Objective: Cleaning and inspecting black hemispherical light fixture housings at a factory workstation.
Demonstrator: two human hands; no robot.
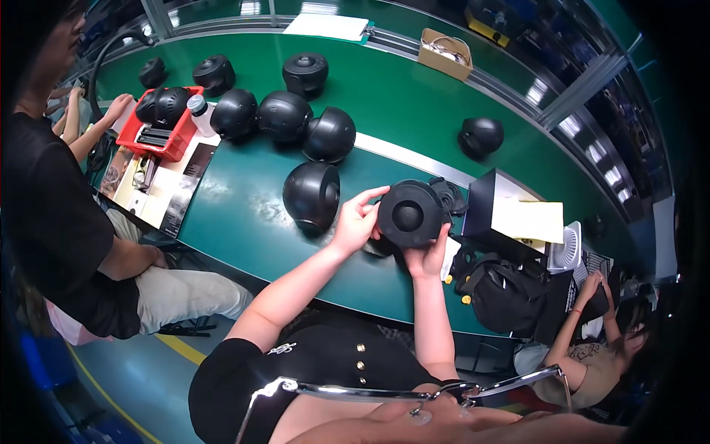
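Note:
Both my hands hold up a black round housing [396, 222] above the table. Its flat circular end with a ring-shaped recess and a domed centre is turned up at me. My left hand [358, 222] grips the left side, fingers over the rim. From below and the right, my right hand [426, 257] supports it, thumb along the edge. A similar black rounded unit [310, 196] stands on the table just left of my left hand. Black looped parts [448, 196] lie right behind the held housing. What is under the housing is hidden.
Several more black units [283, 116] stand behind on the green table [237, 200] and belt [399, 111]. A red crate [177, 144] and a bottle [200, 115] sit left, beside a person in black [59, 222]. At right are a dark box [484, 211], small fan [566, 248] and black bag [503, 296].

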